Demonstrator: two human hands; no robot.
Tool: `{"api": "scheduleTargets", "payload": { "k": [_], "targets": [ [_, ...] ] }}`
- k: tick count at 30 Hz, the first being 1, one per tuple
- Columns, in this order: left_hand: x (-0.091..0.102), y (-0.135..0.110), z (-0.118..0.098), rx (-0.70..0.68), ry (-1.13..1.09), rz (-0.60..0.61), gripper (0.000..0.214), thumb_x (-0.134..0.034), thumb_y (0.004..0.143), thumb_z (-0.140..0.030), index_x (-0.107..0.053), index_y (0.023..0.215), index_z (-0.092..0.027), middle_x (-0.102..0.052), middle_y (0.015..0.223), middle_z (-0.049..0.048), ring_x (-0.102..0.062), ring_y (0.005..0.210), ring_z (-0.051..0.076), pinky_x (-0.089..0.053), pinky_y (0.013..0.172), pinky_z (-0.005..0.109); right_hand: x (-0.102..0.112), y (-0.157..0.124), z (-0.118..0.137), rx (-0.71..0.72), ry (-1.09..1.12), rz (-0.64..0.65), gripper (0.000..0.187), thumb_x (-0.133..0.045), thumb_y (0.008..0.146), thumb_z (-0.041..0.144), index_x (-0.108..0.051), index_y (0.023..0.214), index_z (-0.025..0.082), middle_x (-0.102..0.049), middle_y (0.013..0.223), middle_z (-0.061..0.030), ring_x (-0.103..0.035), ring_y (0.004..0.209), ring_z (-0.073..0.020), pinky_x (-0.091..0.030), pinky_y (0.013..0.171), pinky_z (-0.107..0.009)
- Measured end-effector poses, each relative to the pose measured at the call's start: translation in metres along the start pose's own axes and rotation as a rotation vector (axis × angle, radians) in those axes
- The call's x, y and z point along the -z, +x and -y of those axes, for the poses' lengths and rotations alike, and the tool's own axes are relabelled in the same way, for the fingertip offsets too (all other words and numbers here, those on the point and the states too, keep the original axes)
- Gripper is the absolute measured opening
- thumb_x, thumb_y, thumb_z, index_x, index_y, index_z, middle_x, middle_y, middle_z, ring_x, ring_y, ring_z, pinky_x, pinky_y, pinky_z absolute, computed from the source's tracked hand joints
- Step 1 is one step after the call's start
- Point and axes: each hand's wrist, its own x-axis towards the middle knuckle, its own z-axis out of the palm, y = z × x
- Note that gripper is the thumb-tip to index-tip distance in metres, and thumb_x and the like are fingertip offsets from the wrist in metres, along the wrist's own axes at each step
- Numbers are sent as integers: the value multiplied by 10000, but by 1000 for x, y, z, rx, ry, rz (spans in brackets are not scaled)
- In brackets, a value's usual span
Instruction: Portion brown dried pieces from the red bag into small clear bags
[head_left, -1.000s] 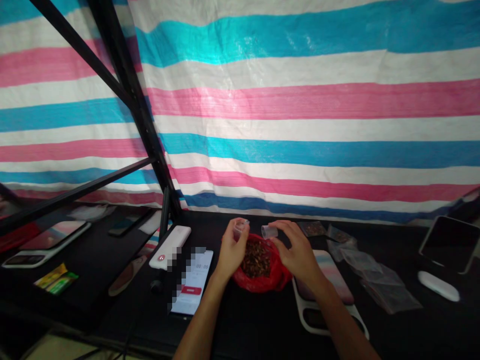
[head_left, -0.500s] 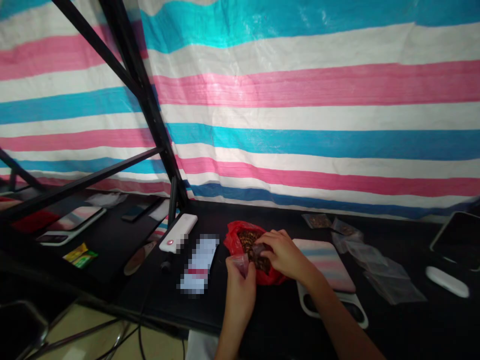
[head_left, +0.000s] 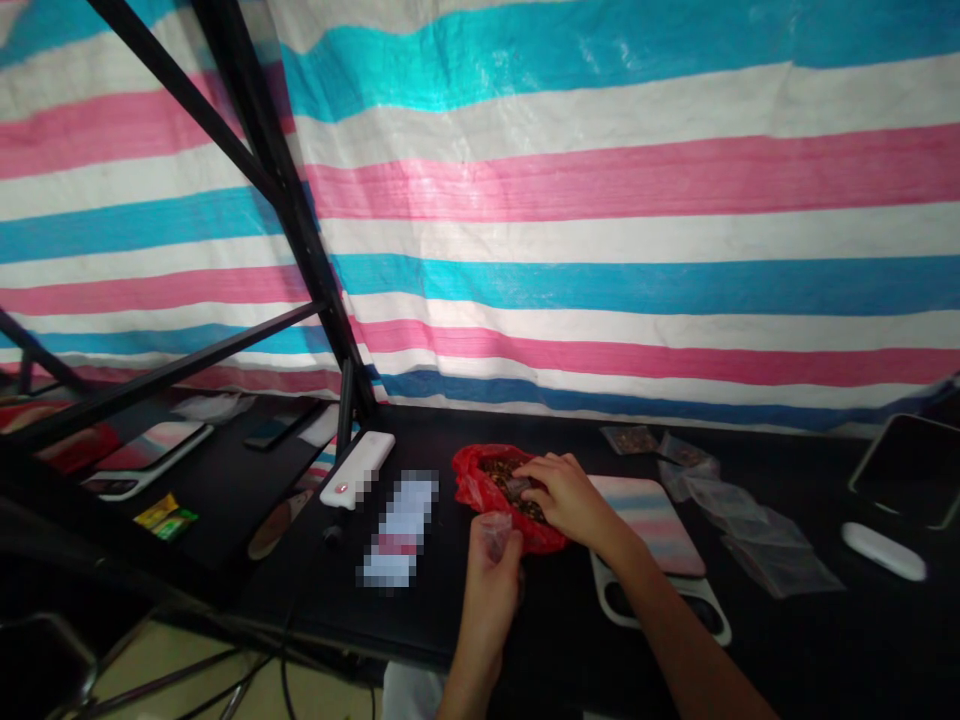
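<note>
A red plastic bag (head_left: 471, 482) of small brown pieces lies open on the black table. My right hand (head_left: 564, 497) reaches into it, fingers closed around a small clear cup (head_left: 517, 487) dipped among the pieces. My left hand (head_left: 491, 578) is nearer to me, just below the bag, pinching a small clear plastic pouch (head_left: 495, 532) upright by its top.
A flat scale (head_left: 660, 560) with a pastel-striped top sits right of the bag. Several clear pouches (head_left: 757, 545) lie further right, then a white oval object (head_left: 883, 551) and a dark tablet (head_left: 911, 468). A phone (head_left: 397, 530) and white power bank (head_left: 358, 469) lie left. Black frame bars (head_left: 285, 200) rise at left.
Both hands came down from above the bag. The right hand went into the red bag with the cup; the left drew back toward me with the pouch.
</note>
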Motion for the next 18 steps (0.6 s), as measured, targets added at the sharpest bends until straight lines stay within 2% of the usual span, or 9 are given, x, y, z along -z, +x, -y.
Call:
{"api": "scheduleTargets", "payload": {
  "k": [2, 5, 7, 8, 10, 12, 15, 18],
  "targets": [
    [8, -9, -10, 17, 15, -8, 290, -622, 850, -442, -550, 1009, -210, -606, 803, 5, -596, 698, 162, -493, 671, 286, -2, 1, -2, -13, 9, -4, 280, -640, 848, 114, -751, 1078, 229, -768, 1143, -61, -641, 1066, -244, -359, 940, -397],
    [25, -17, -32, -156, 213, -92, 206, -623, 863, -342, -597, 1014, -205, -645, 968, 56, -628, 894, 206, -500, 840, 338, -2, 2, -4, -28, 18, -28, 265, -625, 867, 139, -752, 1079, 235, -777, 1115, -60, -650, 1013, -244, -379, 911, -396],
    [34, -9, -49, -271, 320, -156, 192, -613, 866, -288, -604, 1041, -212, -651, 1026, 66, -625, 962, 224, -486, 898, 361, 0, 3, -4, -27, 41, -59, 274, -605, 886, 160, -746, 1102, 252, -778, 1112, -48, -652, 996, -239, -391, 902, -398],
    [36, -1, -56, -308, 337, -144, 210, -609, 860, -256, -596, 1067, -217, -658, 1049, 64, -628, 986, 225, -481, 923, 365, 1, 3, -5, -25, 65, -87, 275, -600, 892, 174, -743, 1112, 258, -777, 1107, -44, -653, 990, -237, -398, 903, -401],
    [35, 22, -67, -350, 355, -49, 214, -563, 869, -190, -583, 1079, -223, -675, 1052, 55, -643, 980, 212, -488, 907, 349, 4, 4, -6, -25, 120, -158, 275, -596, 898, 207, -736, 1130, 254, -774, 1085, -48, -658, 968, -236, -418, 909, -413],
    [28, 49, -70, -362, 388, 101, 266, -539, 845, -118, -584, 1086, -221, -689, 1053, 53, -658, 977, 205, -494, 899, 342, 7, 5, -9, -34, 171, -246, 287, -594, 897, 234, -723, 1153, 235, -765, 1066, -64, -665, 940, -234, -448, 909, -420],
    [16, 78, -62, -375, 404, 187, 234, -572, 808, -87, -608, 1005, -209, -709, 971, 42, -679, 918, 210, -507, 846, 334, 8, 6, -13, -33, 216, -352, 311, -579, 900, 248, -693, 1188, 219, -747, 1094, -80, -675, 953, -231, -495, 921, -418],
    [8, 87, -50, -410, 403, 228, 299, -580, 793, -70, -602, 1052, -216, -711, 996, 31, -681, 923, 204, -511, 845, 328, 6, 6, -15, 45, 199, -392, 309, -559, 907, 214, -686, 1187, 234, -739, 1148, -74, -679, 1042, -236, -514, 964, -424]
  ]
}}
